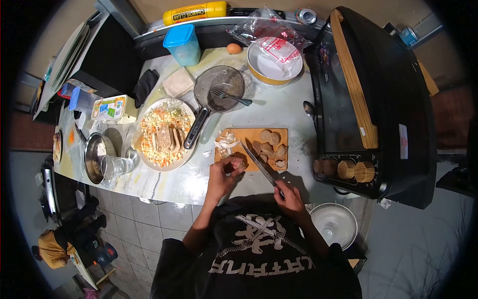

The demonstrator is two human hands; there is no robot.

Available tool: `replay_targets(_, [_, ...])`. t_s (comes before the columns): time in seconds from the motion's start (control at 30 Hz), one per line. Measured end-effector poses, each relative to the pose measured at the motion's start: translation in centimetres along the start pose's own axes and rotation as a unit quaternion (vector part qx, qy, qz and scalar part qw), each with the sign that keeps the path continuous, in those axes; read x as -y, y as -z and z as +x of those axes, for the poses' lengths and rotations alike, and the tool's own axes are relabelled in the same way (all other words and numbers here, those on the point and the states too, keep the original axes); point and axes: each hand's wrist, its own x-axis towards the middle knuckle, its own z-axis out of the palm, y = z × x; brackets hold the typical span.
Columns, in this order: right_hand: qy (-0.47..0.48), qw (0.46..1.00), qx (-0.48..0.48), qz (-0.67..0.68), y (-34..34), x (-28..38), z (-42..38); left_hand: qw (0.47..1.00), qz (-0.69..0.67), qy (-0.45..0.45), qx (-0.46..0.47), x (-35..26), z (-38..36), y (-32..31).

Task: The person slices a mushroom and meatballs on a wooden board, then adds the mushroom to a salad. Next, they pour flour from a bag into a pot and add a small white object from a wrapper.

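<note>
My right hand point(290, 198) grips the handle of a knife point(260, 165); its blade points away and to the left over the wooden cutting board point(253, 133). At the board's near left corner, the fingers of my left hand point(224, 174) are closed around a pale brown mushroom point(241, 162), which they partly hide. Several whole brown mushrooms point(267, 148) lie on the right half of the board. To the left of the blade is a small heap of white sliced pieces point(227, 142).
Left of the board are a plate of chopped vegetables point(167, 109) with brown slabs on top, and a pan point(219, 84) holding a fork point(231, 96). A black oven point(378, 99) stands right. Behind are an egg point(234, 48) and a bowl point(274, 74). A person point(55, 249) is at lower left.
</note>
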Motion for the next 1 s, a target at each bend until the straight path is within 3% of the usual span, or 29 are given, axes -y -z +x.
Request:
replay_targets(0.3, [-0.035,0.997,-0.055,0.048,0.7,-0.1,0.5,0.999,-0.006,-0.033,-0.016,-1.7,2.4,-1.0])
replay_targets(0.37, [0.002,0.993,-0.101,0.062,0.7,0.0,0.7,0.999,0.032,-0.043,-0.007,-1.4,3.2,-1.2])
replay_targets(0.57, [-0.01,0.992,-0.108,0.063,0.6,-0.3,0.7,0.996,0.045,-0.078,0.019,-2.7,4.2,-3.1])
replay_targets(0.63, [-0.003,0.991,-0.124,0.055,0.5,-0.1,0.8,0.969,0.163,-0.186,-0.017,-2.0,4.8,-3.6])
replay_targets(0.83, [-0.014,0.99,-0.127,0.064,0.5,0.0,0.8,0.945,0.249,-0.209,-0.014,-3.0,4.8,-3.2])
replay_targets(1.0, [-0.032,0.989,-0.116,0.08,0.3,-0.3,0.8,0.957,0.213,-0.191,0.032,-3.9,4.5,-2.5])
